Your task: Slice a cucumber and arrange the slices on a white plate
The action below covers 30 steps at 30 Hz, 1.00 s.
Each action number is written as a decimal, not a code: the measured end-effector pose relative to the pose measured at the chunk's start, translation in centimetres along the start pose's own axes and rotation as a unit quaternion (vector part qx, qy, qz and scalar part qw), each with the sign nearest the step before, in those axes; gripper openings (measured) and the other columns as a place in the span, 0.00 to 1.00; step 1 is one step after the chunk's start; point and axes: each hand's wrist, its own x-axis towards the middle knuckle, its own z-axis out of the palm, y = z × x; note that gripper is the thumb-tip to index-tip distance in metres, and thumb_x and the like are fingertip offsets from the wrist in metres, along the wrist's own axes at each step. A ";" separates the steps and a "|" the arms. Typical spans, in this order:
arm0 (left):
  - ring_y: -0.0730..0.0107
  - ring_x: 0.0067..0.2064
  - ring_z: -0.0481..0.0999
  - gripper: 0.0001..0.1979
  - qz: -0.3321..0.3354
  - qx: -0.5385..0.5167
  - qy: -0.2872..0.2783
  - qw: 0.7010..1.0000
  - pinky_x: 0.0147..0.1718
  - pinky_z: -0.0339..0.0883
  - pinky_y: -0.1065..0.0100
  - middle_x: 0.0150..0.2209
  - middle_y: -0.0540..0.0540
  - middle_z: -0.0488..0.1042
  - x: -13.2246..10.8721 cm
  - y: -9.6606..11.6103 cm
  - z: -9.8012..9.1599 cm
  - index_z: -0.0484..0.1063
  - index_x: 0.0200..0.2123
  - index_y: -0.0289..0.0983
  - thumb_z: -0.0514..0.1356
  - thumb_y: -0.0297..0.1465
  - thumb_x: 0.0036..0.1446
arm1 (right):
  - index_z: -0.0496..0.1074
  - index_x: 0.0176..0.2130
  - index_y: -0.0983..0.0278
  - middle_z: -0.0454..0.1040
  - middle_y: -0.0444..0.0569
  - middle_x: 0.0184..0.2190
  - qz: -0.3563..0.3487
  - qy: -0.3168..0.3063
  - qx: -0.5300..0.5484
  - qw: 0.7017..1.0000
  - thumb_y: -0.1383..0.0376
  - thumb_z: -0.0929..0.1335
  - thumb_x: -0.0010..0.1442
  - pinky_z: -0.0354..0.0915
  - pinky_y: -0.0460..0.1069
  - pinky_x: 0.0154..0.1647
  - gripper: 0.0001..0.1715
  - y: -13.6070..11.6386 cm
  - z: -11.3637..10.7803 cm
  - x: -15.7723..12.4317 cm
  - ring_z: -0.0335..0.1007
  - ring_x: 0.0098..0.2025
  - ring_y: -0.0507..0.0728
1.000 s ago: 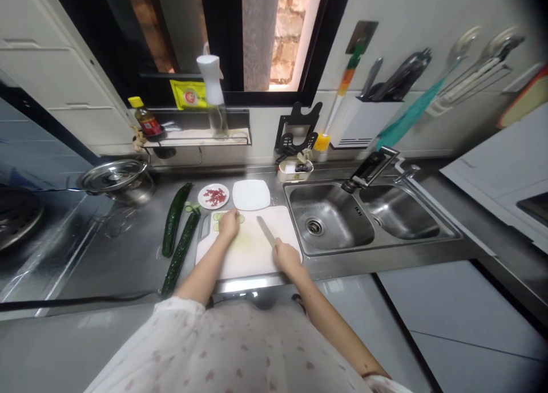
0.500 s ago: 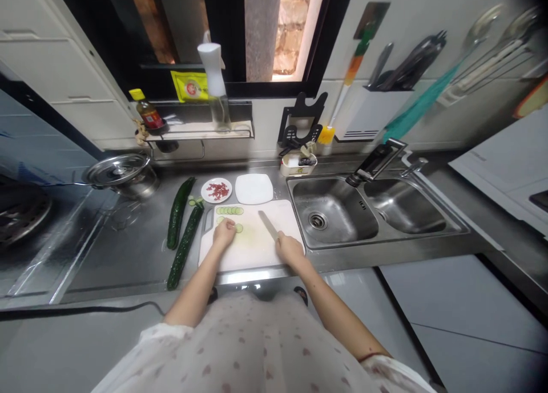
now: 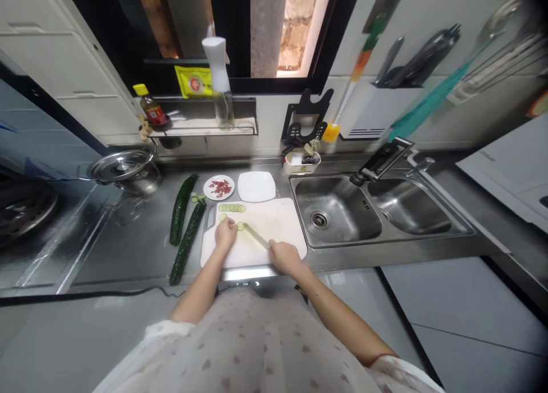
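Observation:
My right hand (image 3: 285, 257) is closed round the handle of a kitchen knife (image 3: 257, 236). Its blade slants up and left over the white cutting board (image 3: 280, 216), the tip at a round cucumber slice (image 3: 241, 226). The fingers of my left hand (image 3: 225, 233) are pinched together at that slice's left edge. Behind them lies a row of overlapping cucumber slices (image 3: 232, 208), with another slice partly hidden by the left hand. Left of the board are two whole-looking dark green cucumbers, one farther back (image 3: 183, 209) and one nearer (image 3: 188, 242), with small cut pieces (image 3: 197, 198) by their far ends.
Behind the board stand a small plate of chopped red bits (image 3: 219, 187) and a white square plate (image 3: 257, 186). A double sink (image 3: 338, 210) adjoins on the right. At the back left sits a lidded steel pot (image 3: 125, 167); a shelf (image 3: 201, 128) holds bottles.
My right hand has swung the knife left, bringing its tip from the board's bare middle to the cucumber slice. My left hand stays pinched by the slice. The camera view has shifted slightly.

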 end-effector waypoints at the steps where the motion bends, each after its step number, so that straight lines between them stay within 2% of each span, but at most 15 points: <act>1: 0.64 0.40 0.76 0.07 -0.001 0.001 0.000 1.000 0.38 0.63 0.68 0.37 0.46 0.77 0.0 0.0 0.0 0.72 0.38 0.39 0.58 0.30 0.54 | 0.67 0.49 0.65 0.76 0.58 0.40 0.000 -0.008 -0.004 1.000 0.65 0.56 0.67 0.61 0.51 0.41 0.17 -0.3 0.0 0.0 0.73 0.43 0.61; 14: 0.64 0.41 0.76 0.07 -0.001 0.005 0.000 1.000 0.38 0.63 0.69 0.38 0.46 0.78 0.1 0.0 0.0 0.72 0.38 0.40 0.58 0.30 0.55 | 0.66 0.51 0.66 0.76 0.59 0.40 0.004 -0.028 -0.025 0.999 0.70 0.56 0.65 0.63 0.51 0.40 0.18 -1.1 0.0 -0.1 0.73 0.45 0.61; 30: 0.63 0.42 0.76 0.10 -0.023 0.028 -0.027 0.999 0.39 0.63 0.68 0.41 0.45 0.78 0.4 0.5 -0.8 0.73 0.41 0.42 0.58 0.32 0.55 | 0.66 0.51 0.68 0.76 0.60 0.41 -0.020 -0.044 -0.026 0.998 0.73 0.57 0.62 0.65 0.52 0.40 0.19 -1.2 -0.2 0.5 0.74 0.45 0.62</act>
